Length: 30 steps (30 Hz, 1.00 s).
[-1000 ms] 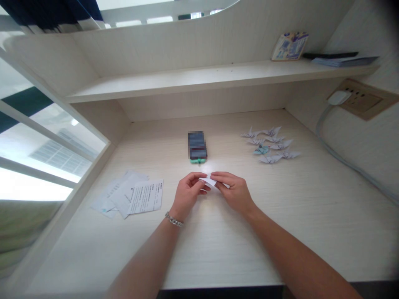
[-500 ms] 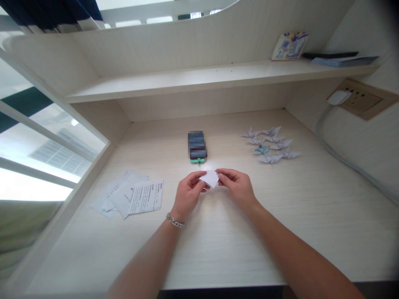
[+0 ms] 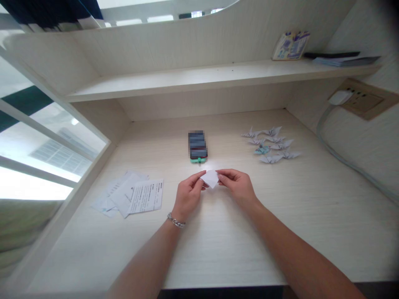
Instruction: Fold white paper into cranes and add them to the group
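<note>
A small folded sheet of white paper (image 3: pixel 210 178) is held between my two hands over the middle of the desk. My left hand (image 3: pixel 189 192) pinches its left corner between thumb and fingers; a silver chain bracelet (image 3: pixel 176 220) circles that wrist. On the opposite side, my right hand (image 3: pixel 237 185) grips the right corner, thumb in front. Just beyond the fingers lies a phone (image 3: pixel 197 145) with a blurred screen and a green edge at its near end. Farther right, several folded paper cranes (image 3: pixel 270 159) rest in a cluster, one of them bluish (image 3: pixel 262 149).
Loose printed sheets (image 3: pixel 146 197) overlap on the left of the desk (image 3: pixel 218 245). A shelf (image 3: pixel 174 83) crosses above the back, bearing a colourful packet (image 3: pixel 291 45) and flat dark items. At right, a white plug and grey cable (image 3: pixel 338 155) hang from a wall socket (image 3: pixel 364 99).
Both hands keep hold of the folded paper. My left fingers have shifted slightly at its left corner, and the paper shows a little more of its left side.
</note>
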Tool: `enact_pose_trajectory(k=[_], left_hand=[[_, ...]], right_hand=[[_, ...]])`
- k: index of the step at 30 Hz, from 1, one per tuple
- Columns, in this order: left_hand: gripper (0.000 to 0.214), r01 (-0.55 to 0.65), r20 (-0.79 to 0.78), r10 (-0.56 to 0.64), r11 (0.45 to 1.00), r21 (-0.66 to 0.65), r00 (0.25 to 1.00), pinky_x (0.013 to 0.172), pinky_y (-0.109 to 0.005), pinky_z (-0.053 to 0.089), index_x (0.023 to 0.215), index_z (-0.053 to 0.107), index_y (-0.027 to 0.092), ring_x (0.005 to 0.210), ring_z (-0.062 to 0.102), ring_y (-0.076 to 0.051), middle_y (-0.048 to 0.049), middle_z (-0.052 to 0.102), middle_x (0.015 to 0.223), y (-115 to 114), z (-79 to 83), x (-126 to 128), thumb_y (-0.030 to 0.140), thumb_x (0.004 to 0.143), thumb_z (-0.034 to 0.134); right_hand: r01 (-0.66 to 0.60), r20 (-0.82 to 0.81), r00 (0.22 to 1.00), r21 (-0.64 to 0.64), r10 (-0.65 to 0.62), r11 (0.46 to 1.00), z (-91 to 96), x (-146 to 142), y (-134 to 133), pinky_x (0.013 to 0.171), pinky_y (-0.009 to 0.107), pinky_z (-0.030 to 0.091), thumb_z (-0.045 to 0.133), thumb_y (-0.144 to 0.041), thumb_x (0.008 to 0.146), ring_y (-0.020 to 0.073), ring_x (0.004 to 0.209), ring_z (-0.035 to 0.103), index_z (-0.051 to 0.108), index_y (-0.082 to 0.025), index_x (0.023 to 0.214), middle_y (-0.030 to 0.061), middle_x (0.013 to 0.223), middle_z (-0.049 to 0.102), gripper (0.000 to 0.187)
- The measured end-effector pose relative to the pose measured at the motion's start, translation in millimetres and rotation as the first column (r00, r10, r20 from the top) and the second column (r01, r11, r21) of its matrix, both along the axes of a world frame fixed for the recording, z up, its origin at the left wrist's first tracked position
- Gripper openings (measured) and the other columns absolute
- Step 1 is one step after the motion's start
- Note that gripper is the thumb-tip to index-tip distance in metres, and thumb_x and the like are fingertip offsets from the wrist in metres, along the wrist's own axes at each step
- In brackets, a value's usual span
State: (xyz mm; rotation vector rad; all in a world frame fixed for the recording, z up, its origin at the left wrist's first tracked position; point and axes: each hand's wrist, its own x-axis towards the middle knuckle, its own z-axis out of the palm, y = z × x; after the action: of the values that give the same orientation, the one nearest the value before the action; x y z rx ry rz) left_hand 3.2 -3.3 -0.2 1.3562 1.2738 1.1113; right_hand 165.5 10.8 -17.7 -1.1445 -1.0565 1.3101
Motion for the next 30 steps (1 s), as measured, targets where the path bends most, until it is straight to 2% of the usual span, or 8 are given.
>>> enact_pose_trajectory(k=[3, 7, 11, 16, 19, 22, 30], left_hand=[[0.035, -0.009, 0.018, 0.009, 1.000, 0.012, 1.000, 0.068, -0.026, 0.053, 0.109, 0.061, 0.015, 0.072, 0.062, -0.014, -0.0064, 0.067, 0.087, 0.3, 0.7, 0.5, 0.024, 0.077, 0.051], [0.039, -0.013, -0.004, 0.013, 1.000, 0.004, 1.000, 0.067, -0.026, 0.053, 0.115, 0.057, 0.017, 0.068, 0.061, -0.013, -0.0047, 0.067, 0.081, 0.6, -0.1, -0.4, 0.023, 0.078, 0.049], [0.036, -0.012, -0.023, 0.012, 1.000, -0.002, 1.000, 0.068, -0.027, 0.053, 0.111, 0.060, 0.016, 0.068, 0.061, -0.013, -0.0047, 0.067, 0.080, 0.9, -2.6, -1.2, 0.023, 0.078, 0.049], [0.035, -0.047, 0.090, 0.046, 0.999, 0.017, 0.995, 0.068, -0.029, 0.053, 0.111, 0.056, 0.016, 0.071, 0.062, -0.014, -0.0062, 0.067, 0.088, 0.1, -1.2, 0.7, 0.023, 0.076, 0.053], [0.026, -0.067, 0.183, 0.061, 0.997, 0.025, 0.981, 0.065, -0.028, 0.053, 0.100, 0.054, 0.015, 0.069, 0.063, -0.015, -0.0041, 0.065, 0.079, -0.9, 0.9, 1.9, 0.023, 0.075, 0.056], [0.017, -0.063, 0.179, 0.057, 0.998, 0.023, 0.982, 0.064, -0.027, 0.053, 0.089, 0.054, 0.014, 0.070, 0.063, -0.014, -0.0038, 0.064, 0.077, -1.4, 2.8, 2.2, 0.022, 0.075, 0.056], [0.018, -0.044, 0.194, 0.045, 0.999, -0.010, 0.980, 0.063, -0.027, 0.052, 0.090, 0.050, 0.015, 0.068, 0.062, -0.014, -0.0033, 0.063, 0.074, 0.4, 3.4, 1.5, 0.025, 0.076, 0.057]], right_hand=[[-0.002, 0.006, 1.000, 0.011, 0.002, 1.000, 0.2, -0.4, -0.4, 0.070, 0.033, 0.052, 0.068, -0.034, 0.066, 0.0174, 0.070, 0.063, 0.069, -0.015, 0.087, 0.0073, 0.082, 0.069, 0.028], [0.013, 0.031, 0.999, 0.034, -0.014, 0.999, 1.2, -0.3, -0.8, 0.068, 0.033, 0.052, 0.068, -0.033, 0.065, 0.0169, 0.067, 0.063, 0.069, -0.015, 0.087, 0.0071, 0.080, 0.069, 0.028], [0.021, 0.048, 0.999, 0.041, -0.023, 0.999, 2.8, -0.2, -0.9, 0.067, 0.033, 0.051, 0.069, -0.034, 0.065, 0.0167, 0.066, 0.062, 0.069, -0.016, 0.087, 0.0068, 0.079, 0.069, 0.028], [0.016, 0.048, 0.999, 0.043, -0.018, 0.999, 3.8, -1.0, -1.0, 0.067, 0.033, 0.051, 0.068, -0.033, 0.065, 0.0170, 0.065, 0.062, 0.069, -0.015, 0.086, 0.0071, 0.078, 0.069, 0.028], [0.012, 0.040, 0.999, 0.045, -0.014, 0.999, 2.7, -0.9, -0.9, 0.067, 0.034, 0.051, 0.068, -0.033, 0.065, 0.0173, 0.065, 0.062, 0.069, -0.015, 0.086, 0.0074, 0.079, 0.069, 0.027], [0.012, 0.038, 0.999, 0.040, -0.014, 0.999, 2.1, -0.5, -0.8, 0.067, 0.034, 0.051, 0.068, -0.033, 0.066, 0.0175, 0.066, 0.062, 0.069, -0.015, 0.086, 0.0078, 0.080, 0.069, 0.027], [0.005, 0.035, 0.999, 0.041, -0.006, 0.999, 2.3, -1.1, -1.2, 0.067, 0.034, 0.051, 0.067, -0.031, 0.066, 0.0171, 0.066, 0.062, 0.069, -0.015, 0.086, 0.0075, 0.079, 0.069, 0.026]])
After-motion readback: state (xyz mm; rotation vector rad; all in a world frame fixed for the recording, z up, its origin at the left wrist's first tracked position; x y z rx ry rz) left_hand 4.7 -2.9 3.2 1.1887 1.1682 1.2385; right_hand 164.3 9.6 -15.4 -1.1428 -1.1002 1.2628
